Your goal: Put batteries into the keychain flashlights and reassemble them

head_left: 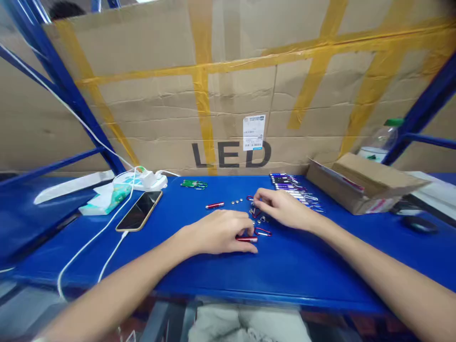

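Note:
My left hand [223,231] rests palm down on the blue table [228,270], its fingers curled over a small red keychain flashlight [248,239] at the fingertips. My right hand [283,206] lies just to the right and farther back, its fingertips pinched over a cluster of small metal parts and carabiner clips [257,213]. A red carabiner [262,232] lies between the hands. Another red flashlight body [214,205] and a row of small button cells [237,202] lie behind my left hand.
A row of purple and silver flashlights [295,190] lies behind my right hand, green ones [193,184] at the back. A phone [139,217] on a white cable, a power strip [142,180] and a tissue pack [107,199] sit left. A cardboard box [363,183] sits right.

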Tool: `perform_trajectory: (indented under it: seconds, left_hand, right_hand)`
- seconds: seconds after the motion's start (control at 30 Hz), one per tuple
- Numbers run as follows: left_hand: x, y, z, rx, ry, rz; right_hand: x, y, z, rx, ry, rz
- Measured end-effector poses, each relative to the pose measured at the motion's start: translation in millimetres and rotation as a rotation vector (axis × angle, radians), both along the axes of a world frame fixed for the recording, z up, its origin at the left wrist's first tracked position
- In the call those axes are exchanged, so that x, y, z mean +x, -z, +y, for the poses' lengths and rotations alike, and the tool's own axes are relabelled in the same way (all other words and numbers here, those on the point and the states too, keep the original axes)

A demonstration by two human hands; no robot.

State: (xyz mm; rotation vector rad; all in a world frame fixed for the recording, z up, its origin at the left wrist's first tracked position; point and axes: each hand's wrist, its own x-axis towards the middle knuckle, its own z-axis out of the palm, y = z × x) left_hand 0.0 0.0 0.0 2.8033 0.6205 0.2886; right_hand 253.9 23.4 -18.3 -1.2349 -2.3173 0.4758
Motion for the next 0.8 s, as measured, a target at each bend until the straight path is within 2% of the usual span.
perform_trajectory:
  seconds: [0.2,0.4,0.57,0.63,0.7,0.8]
  left_hand:
    - [-2,-2.7,0,-0.06,-0.005,0.001]
    - [-3,-8.1,3,-0.203,-0.119,-0.197]
    - [-1,3.9,8,-0.314,-0.178,-0.433]
    - [3,10.9,7,-0.283,-0.186,-0.583]
    - [8,16.8,2,-0.166,-0.235,-0.765]
    - [13,22.9,-7,-0.081,-0.249,-0.83]
  right_hand:
    - [-4,-1.8,0,0.006,-0.036,-0.019]
    - [-2,-5.1,-3,-0.023,-0.085,-0.032]
    - [-1,-4.8,-3,-0.035,-0.12,-0.062]
    - [0,-4.2,-2,-0.029,-0.128,-0.073]
    - [0,-3.6,-2,-0.023,-0.125,-0.077]
    - [1,-3.2,-2,-0.013,-0.114,-0.072]
